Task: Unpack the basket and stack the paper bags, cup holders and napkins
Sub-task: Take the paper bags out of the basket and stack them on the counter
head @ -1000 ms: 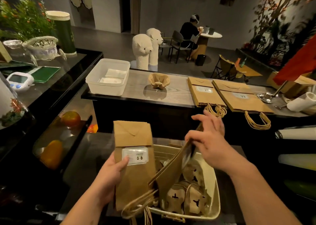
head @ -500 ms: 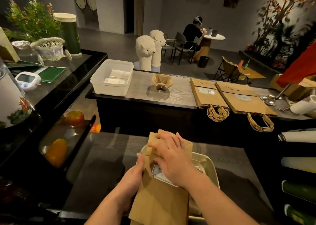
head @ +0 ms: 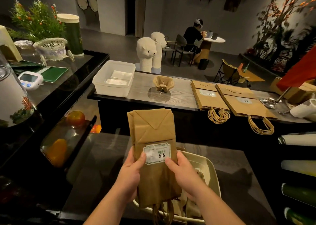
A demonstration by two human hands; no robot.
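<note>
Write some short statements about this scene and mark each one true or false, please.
1. The left hand and the right hand hold the folded paper bags over the basket. True.
2. The cup holder lies inside the plastic tub. False: it stands on the counter, beside the tub and apart from it.
3. Two piles of bags lie flat on the counter, with handles hanging over its edge. True.
4. The held bags carry no label. False: a white label shows between the thumbs.
</note>
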